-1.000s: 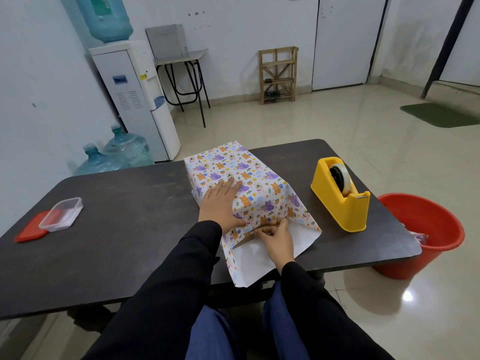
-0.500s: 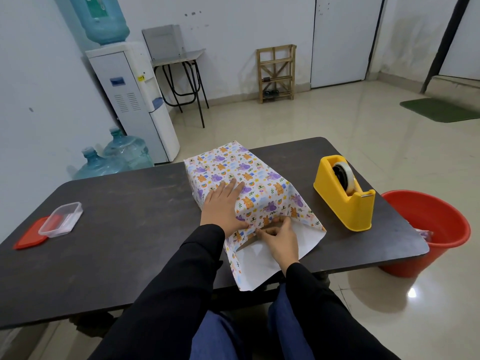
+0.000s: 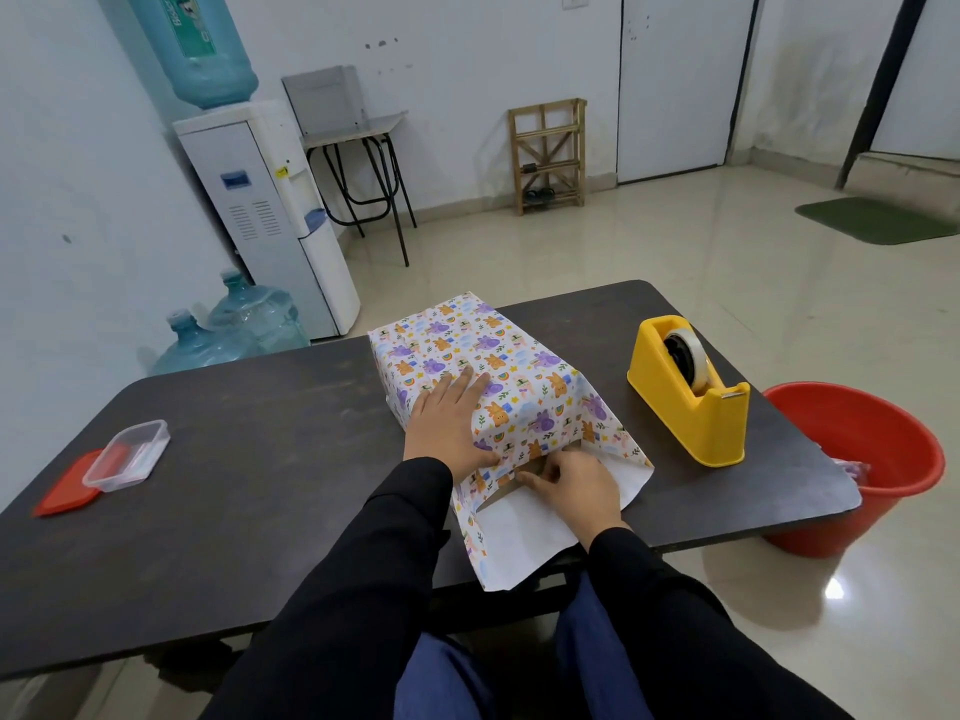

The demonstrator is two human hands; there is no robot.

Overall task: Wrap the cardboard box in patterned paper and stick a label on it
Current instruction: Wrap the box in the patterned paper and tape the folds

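Observation:
A box covered in patterned paper [image 3: 483,356] with cartoon animals stands in the middle of the dark table [image 3: 249,459]. My left hand [image 3: 449,423] lies flat on the near top of the box, fingers straight, pressing the paper down. My right hand [image 3: 571,485] is at the near end of the box, fingers curled on the paper's folded edge, where a strip of brown cardboard [image 3: 530,467] shows. A white flap of paper [image 3: 519,543] spreads over the table's front edge. No label is in sight.
A yellow tape dispenser [image 3: 691,392] stands right of the box. A clear plastic container [image 3: 127,454] on a red lid [image 3: 65,485] sits at the table's left. A red bucket [image 3: 862,454] stands on the floor at the right. Water dispenser [image 3: 265,220] and bottles behind.
Both hands stay on the box end. My right hand's fingers have shifted slightly along the fold; the camera has tilted a little.

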